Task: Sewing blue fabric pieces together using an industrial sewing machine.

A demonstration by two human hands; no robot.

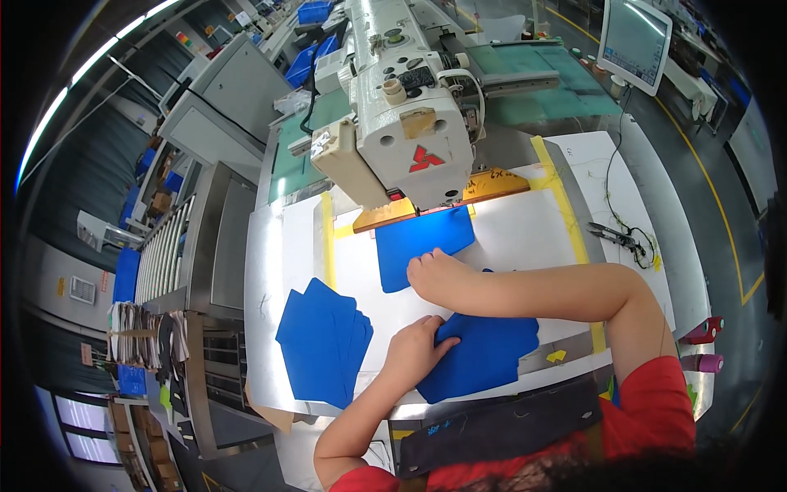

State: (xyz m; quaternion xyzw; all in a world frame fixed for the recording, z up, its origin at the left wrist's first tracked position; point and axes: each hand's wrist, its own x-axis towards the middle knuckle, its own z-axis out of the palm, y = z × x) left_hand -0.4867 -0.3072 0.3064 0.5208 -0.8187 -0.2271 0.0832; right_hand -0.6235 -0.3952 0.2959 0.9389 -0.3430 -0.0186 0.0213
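Observation:
A flat blue fabric piece point(418, 246) lies on the white work surface under the head of a large sewing machine point(410, 107), its far edge against an orange-brown clamp bar point(497, 185). My right hand point(443, 279) rests on its near right part with the fingers curled and pressed together. My left hand point(415, 348) is at the left corner of a stack of blue fabric pieces point(484, 361), thumb and fingers closing on the edge. The right forearm crosses above this stack and hides part of it. Fanned-out blue pieces point(321, 344) lie farther left.
Yellow tape strips point(566, 209) run along the white surface. Black-handled snips point(615, 235) and a cable lie at the right. A monitor point(635, 43) stands at the far right. Thread spools point(703, 362) sit by the right edge. A metal cabinet point(238, 246) stands left of the table.

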